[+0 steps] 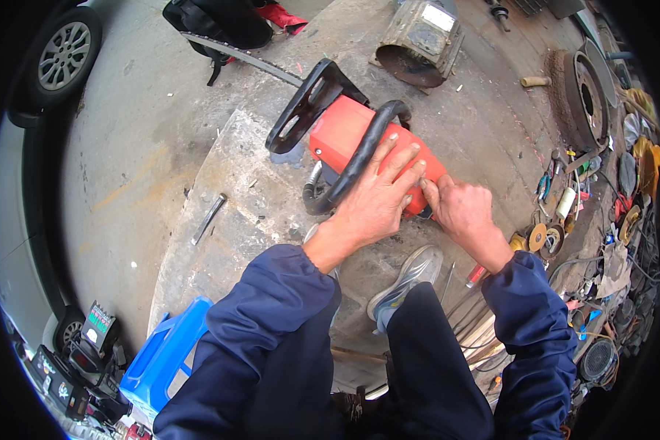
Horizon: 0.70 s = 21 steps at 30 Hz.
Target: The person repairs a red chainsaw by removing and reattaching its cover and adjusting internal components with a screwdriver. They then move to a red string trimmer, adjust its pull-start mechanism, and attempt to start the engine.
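A chainsaw (342, 127) with an orange-red housing lies on the concrete, its guide bar (249, 59) pointing to the far left. It has a black front hand guard (298, 117) and a black wrap-around handle (359, 158). My left hand (378, 192) rests on top of the housing beside that handle, fingers spread and fairly flat. At the rear end of the saw, my right hand (462, 209) is closed with the thumb against the housing. Whatever it may hold is hidden under the fingers. A short metal tool (209, 218) lies on the ground to the left.
A blue plastic stool (161, 359) stands at my lower left. Beyond the saw are a motor housing (420, 45) and a black bag (231, 26). Hand tools, discs and scrap (565, 213) crowd the right side, near a wheel rim (587, 99). A car (15, 220) is at far left.
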Each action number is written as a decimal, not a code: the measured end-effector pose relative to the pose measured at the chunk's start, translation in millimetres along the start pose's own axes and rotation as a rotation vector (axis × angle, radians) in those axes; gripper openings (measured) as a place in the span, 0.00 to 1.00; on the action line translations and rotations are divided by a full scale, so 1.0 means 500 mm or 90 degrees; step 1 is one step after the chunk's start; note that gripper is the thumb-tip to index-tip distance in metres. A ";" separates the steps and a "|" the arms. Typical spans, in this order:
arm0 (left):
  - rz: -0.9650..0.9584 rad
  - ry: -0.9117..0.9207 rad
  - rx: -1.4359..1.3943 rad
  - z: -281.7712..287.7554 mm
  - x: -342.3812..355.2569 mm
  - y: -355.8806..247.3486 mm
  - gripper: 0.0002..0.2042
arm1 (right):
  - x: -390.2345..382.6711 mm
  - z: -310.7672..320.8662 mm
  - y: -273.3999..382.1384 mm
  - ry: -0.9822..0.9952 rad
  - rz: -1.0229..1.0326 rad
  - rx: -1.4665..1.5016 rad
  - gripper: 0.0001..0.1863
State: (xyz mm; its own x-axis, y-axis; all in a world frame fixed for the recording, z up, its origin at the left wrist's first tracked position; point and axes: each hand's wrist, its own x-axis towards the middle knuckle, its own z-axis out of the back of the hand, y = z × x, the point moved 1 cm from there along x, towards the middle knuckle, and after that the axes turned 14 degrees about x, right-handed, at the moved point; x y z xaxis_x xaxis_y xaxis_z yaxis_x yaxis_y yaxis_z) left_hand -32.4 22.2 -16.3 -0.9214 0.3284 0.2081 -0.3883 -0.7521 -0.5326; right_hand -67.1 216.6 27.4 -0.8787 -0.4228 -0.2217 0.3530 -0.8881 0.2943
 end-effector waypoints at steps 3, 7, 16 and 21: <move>-0.002 -0.016 -0.015 -0.002 -0.002 0.003 0.31 | -0.007 0.011 0.008 0.020 -0.030 0.030 0.23; -0.010 -0.035 -0.024 -0.005 -0.003 0.006 0.29 | -0.020 0.025 0.008 -0.093 0.124 0.067 0.18; -0.006 -0.040 -0.036 -0.011 -0.002 0.005 0.26 | -0.019 0.002 0.000 0.017 -0.029 0.033 0.16; -0.009 -0.047 -0.025 -0.012 -0.004 0.005 0.26 | -0.015 0.015 0.012 -0.145 0.188 0.071 0.19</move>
State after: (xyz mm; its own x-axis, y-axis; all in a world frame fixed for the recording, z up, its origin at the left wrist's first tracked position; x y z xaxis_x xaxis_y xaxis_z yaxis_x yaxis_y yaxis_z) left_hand -31.5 23.2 -23.2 -0.9152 0.2949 0.2746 -0.4016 -0.7246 -0.5601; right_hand -60.7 215.6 37.8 -0.7974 -0.5956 0.0969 0.5759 -0.7031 0.4172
